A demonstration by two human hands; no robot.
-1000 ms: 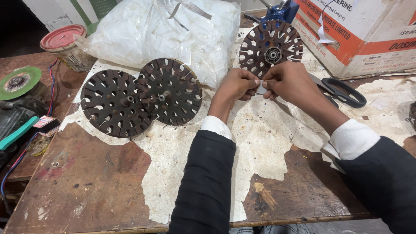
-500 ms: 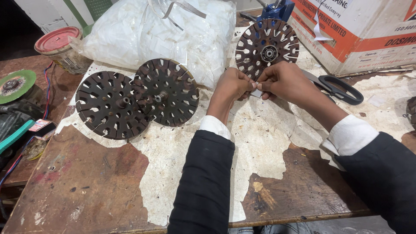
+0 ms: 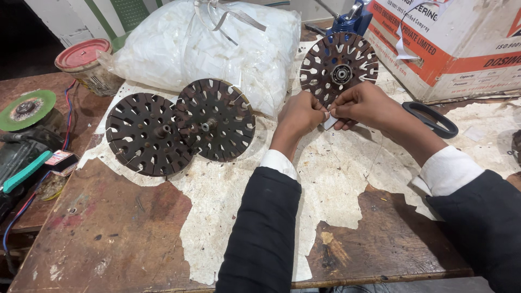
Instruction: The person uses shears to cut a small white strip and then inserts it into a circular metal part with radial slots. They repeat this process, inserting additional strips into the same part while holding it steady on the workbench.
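My left hand and my right hand meet at the back of the table, both pinching one small white paper strip between their fingertips. Just behind them a dark round slotted metal disc stands tilted, with a bearing at its centre and white strips in some of its slots. The hands are at the disc's lower rim. Both arms wear dark sleeves with white cuffs.
Two more dark slotted discs lie overlapping at the left. A big clear bag of white strips lies behind them. A cardboard box, black scissors, a red-lidded tin and a green grinding disc stand around.
The hands have stayed together at the upright disc's lower rim, working the white strip. The view has shifted slightly; nothing else has moved.
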